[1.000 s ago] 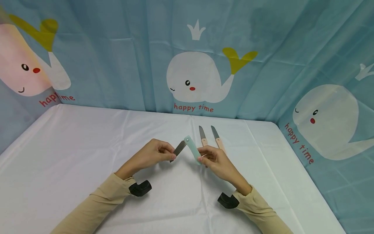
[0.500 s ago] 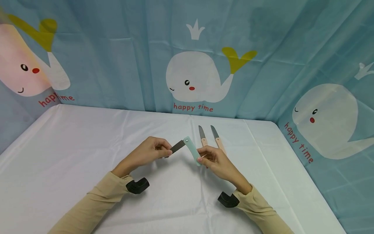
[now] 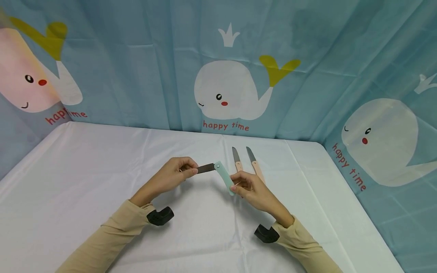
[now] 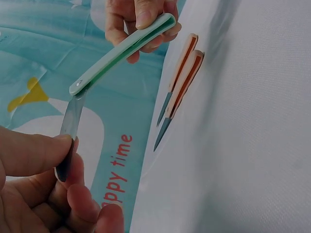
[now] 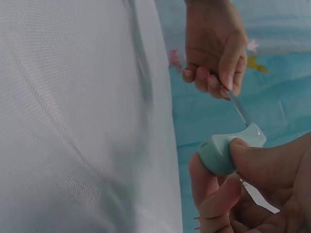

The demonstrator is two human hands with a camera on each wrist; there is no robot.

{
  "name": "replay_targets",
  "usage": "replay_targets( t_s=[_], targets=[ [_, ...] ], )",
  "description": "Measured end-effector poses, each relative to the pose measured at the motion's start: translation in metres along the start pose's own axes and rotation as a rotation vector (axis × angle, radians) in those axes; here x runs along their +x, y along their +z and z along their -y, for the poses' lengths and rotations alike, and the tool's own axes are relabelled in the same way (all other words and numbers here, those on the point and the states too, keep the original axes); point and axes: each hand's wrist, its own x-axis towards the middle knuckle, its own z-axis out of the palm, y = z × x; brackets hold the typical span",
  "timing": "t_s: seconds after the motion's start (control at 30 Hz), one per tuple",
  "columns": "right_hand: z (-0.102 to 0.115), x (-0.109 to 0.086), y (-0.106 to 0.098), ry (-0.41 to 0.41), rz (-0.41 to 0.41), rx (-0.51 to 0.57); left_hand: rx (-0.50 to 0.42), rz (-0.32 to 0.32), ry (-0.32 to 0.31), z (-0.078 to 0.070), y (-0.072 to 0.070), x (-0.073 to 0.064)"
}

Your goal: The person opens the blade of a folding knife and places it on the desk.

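A folding knife with a mint-green handle (image 3: 224,176) and a grey blade (image 3: 206,168) is held above the table, its blade swung partly out from the handle. My left hand (image 3: 175,175) pinches the blade near its tip between thumb and fingers. With thumb and fingers, my right hand (image 3: 253,190) grips the far end of the handle. In the left wrist view the handle's slot (image 4: 131,47) faces the camera. Two knives with pale peach handles (image 3: 258,170) lie side by side just beyond the right hand, blades pointing away; the hand partly hides one handle.
A white cloth (image 3: 191,235) covers the table. Behind it and along the sides hangs a blue curtain (image 3: 136,76) printed with whales. Black wrist mounts (image 3: 160,216) sit at both cuffs.
My left hand has moved up and slightly left, swinging the blade from a sharp angle to a wider one against the handle. The right hand stays nearly still.
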Motion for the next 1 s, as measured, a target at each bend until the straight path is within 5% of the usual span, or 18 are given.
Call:
replay_targets(
  t_s=[0.63, 1.0],
  targets=[
    [-0.0022, -0.0009, -0.0034, 0.011, 0.112, -0.028, 0.004, -0.065, 0.036, 0.0039, -0.0014, 0.0016],
    [-0.0029, -0.0035, -0.0065, -0.008, 0.194, -0.041, -0.008, -0.024, 0.055, 0.0047, -0.0040, -0.0003]
  ],
)
